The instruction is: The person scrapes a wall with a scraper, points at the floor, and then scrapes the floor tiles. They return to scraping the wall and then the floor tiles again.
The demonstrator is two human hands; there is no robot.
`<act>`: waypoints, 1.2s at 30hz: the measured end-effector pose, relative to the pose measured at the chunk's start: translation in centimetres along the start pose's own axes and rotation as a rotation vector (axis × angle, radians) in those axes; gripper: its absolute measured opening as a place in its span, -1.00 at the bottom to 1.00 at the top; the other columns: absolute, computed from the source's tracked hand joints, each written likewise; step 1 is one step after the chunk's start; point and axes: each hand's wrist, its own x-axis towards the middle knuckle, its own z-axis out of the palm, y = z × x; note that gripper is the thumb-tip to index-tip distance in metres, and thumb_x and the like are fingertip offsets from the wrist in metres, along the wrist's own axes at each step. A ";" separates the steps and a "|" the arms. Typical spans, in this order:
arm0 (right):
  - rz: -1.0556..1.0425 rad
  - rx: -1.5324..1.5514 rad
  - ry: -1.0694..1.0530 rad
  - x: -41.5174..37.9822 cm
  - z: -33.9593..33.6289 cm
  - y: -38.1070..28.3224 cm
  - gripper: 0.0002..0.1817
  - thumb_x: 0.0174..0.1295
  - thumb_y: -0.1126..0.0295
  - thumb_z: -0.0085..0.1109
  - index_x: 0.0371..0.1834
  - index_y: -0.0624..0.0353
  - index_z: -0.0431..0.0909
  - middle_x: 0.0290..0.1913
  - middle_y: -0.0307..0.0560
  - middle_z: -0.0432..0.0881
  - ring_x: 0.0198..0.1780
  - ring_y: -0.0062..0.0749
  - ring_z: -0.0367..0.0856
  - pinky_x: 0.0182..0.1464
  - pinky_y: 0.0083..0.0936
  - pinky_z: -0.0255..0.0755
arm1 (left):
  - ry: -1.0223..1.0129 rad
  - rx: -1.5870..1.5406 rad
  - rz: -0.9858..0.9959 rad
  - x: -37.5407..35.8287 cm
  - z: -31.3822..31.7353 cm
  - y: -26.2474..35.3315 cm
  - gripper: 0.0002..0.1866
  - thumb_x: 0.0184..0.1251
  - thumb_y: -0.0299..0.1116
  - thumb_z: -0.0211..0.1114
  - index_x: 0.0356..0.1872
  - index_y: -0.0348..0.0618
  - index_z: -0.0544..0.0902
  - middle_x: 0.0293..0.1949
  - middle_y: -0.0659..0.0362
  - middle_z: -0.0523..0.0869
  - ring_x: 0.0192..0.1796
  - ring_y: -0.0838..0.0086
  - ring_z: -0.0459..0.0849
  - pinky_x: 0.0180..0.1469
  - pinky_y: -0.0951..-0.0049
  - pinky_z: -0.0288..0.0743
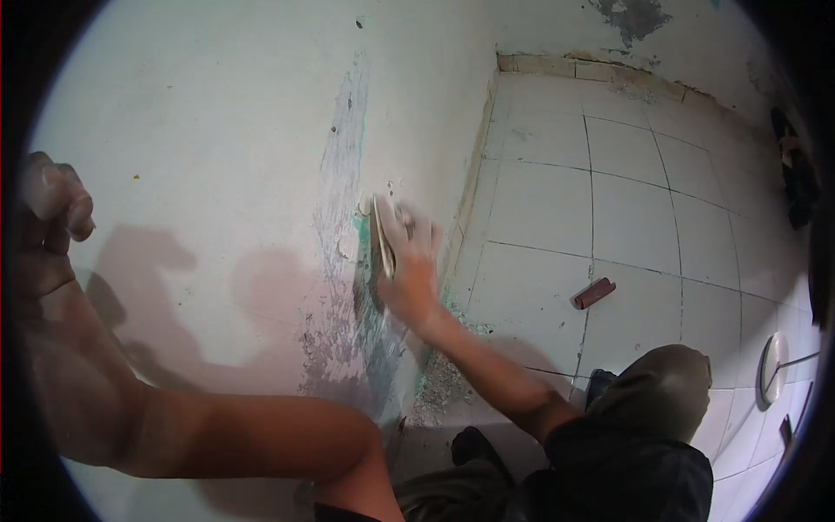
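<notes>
My right hand [409, 270] presses a thin flat piece with a pale edge [382, 235] against the wall. Its fingers lie along the piece and are smeared by motion; I cannot make out its exact kind. Under and beside it runs a rough, stripped band [339, 209] with grey and green patches, where the white paint is gone. My left hand [56, 204] is raised near the left edge of the view, in front of the white wall [209, 130]. Its fingers are curled in, and nothing shows in them.
Paint crumbs [444, 383] lie along the foot of the wall. A curled reddish-brown sheet [594, 293] rests on the tiled floor [544, 204]. My bent knee [665, 387] is at lower right, near a round white object [771, 370]. Peeling paint [633, 19] marks the far wall.
</notes>
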 end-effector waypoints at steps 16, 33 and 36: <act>-0.033 0.059 0.074 -2.5 1.4 0.3 -0.18 -0.17 0.79 0.01 0.32 0.01 0.39 0.22 0.21 0.32 0.20 0.05 0.30 0.30 -0.22 0.22 | 0.106 -0.254 -0.089 -1.1 -2.5 1.0 -0.55 0.46 -0.22 -0.05 0.02 -0.54 0.43 -0.47 0.06 0.47 -0.45 0.37 0.42 -0.39 0.49 0.31; -0.169 0.130 0.248 1.1 -1.3 0.1 -0.42 -0.06 0.69 0.07 0.16 0.20 0.50 0.12 0.15 0.55 0.14 -0.06 0.55 0.21 -0.41 0.36 | -0.067 -0.143 0.021 -1.2 -7.1 -1.5 -0.50 0.50 -0.16 -0.14 0.03 -0.56 0.39 -0.50 0.06 0.50 -0.49 0.44 0.44 -0.45 0.51 0.34; -0.148 0.056 0.147 4.2 0.6 0.6 -0.40 -0.08 0.69 0.03 0.15 0.16 0.51 0.14 0.08 0.54 0.20 0.01 0.44 0.26 -0.29 0.30 | 0.029 -0.158 -0.010 -1.8 -5.6 -0.7 -0.49 0.52 -0.13 -0.19 0.00 -0.52 0.43 -0.55 0.09 0.52 -0.56 0.49 0.46 -0.54 0.57 0.37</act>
